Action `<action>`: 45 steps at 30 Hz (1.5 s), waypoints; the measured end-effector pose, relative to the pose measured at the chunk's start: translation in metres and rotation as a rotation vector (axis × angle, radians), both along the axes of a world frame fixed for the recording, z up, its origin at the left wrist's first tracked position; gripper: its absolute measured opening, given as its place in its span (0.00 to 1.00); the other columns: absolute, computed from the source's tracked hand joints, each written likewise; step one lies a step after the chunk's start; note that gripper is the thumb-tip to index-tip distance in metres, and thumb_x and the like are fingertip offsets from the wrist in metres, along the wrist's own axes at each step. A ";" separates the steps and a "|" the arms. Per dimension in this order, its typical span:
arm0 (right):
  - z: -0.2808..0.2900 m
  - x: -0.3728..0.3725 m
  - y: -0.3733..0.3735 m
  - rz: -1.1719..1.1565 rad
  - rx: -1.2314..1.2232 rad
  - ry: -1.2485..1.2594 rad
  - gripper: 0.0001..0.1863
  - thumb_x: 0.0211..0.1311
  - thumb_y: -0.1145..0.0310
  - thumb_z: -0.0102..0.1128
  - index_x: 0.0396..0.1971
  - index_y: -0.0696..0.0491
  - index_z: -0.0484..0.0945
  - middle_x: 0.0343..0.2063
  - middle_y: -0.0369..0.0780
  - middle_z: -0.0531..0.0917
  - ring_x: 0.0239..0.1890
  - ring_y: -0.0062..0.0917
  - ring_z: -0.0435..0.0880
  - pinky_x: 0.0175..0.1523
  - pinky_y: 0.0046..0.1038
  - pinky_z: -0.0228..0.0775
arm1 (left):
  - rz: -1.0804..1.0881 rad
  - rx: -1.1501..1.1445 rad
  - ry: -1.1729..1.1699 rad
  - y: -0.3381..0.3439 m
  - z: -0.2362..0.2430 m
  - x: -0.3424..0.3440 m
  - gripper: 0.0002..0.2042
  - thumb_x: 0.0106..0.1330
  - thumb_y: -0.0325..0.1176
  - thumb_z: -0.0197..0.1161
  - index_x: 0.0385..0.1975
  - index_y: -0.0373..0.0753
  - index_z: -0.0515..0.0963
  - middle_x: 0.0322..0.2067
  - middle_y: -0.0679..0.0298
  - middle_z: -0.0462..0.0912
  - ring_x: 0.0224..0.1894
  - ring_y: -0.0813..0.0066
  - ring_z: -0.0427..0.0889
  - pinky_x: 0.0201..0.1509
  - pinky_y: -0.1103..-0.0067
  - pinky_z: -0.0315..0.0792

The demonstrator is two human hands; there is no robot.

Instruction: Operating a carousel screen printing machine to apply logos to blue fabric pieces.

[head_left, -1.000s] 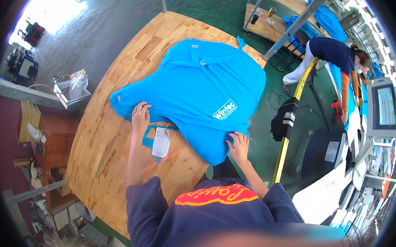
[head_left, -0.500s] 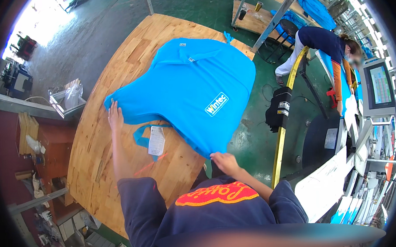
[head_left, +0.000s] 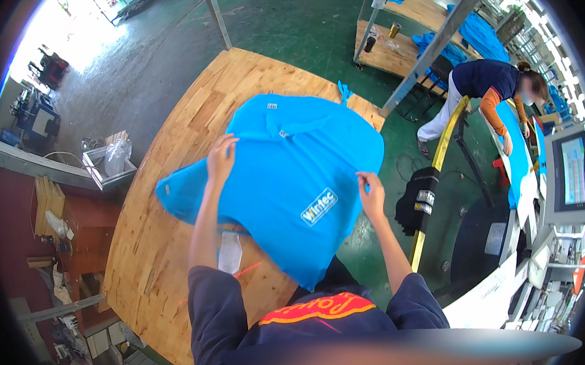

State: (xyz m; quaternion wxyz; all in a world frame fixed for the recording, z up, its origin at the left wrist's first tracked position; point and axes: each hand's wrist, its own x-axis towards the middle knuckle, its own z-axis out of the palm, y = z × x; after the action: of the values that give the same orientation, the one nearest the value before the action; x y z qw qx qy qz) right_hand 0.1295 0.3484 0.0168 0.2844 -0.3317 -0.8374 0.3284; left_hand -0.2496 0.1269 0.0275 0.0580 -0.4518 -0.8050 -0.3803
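Near the front edge of the pale wooden plank bench (head_left: 158, 253), the bright blue cotton polo shirt (head_left: 286, 176) has shifted. The right hand (head_left: 371, 195) now pinches, it seems, its right edge; the left hand (head_left: 221, 158) has moved up, spread flat, toward the collar.

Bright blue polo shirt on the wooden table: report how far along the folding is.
Done: the bright blue polo shirt lies spread flat on the wooden table, its collar at the far end. In hand: the left hand presses on the cloth near the collar, and the right hand touches the right edge. Left: no fold shows, and the near hem overhangs the table's edge.
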 end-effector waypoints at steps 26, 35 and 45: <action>-0.031 -0.074 0.139 -0.154 0.202 -0.237 0.08 0.55 0.68 0.64 0.33 0.48 0.74 0.40 0.36 0.73 0.44 0.35 0.70 0.47 0.38 0.60 | -0.109 0.062 -0.571 0.136 0.002 -0.061 0.18 0.68 0.28 0.58 0.58 0.37 0.71 0.58 0.59 0.74 0.60 0.71 0.72 0.62 0.76 0.65; -0.029 -0.063 0.137 -0.164 0.152 -0.024 0.08 0.61 0.75 0.59 0.37 0.54 0.69 0.26 0.42 0.78 0.27 0.36 0.80 0.31 0.34 0.69 | 0.069 0.212 -0.393 0.139 0.008 -0.054 0.14 0.69 0.29 0.57 0.53 0.34 0.75 0.53 0.58 0.78 0.56 0.69 0.76 0.61 0.77 0.66; -0.053 -0.107 0.172 -0.106 0.335 -0.220 0.04 0.65 0.68 0.56 0.35 0.50 0.71 0.26 0.39 0.82 0.24 0.34 0.82 0.25 0.33 0.72 | 0.231 0.170 -0.189 0.163 -0.041 -0.069 0.13 0.67 0.30 0.60 0.50 0.38 0.78 0.48 0.59 0.82 0.51 0.67 0.80 0.54 0.74 0.72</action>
State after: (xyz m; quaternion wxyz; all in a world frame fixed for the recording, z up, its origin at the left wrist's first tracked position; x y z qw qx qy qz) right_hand 0.0221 0.5206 -0.0359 0.2593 -0.3572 -0.8878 0.1306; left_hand -0.3183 0.2899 -0.0135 0.0632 -0.3120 -0.8183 -0.4786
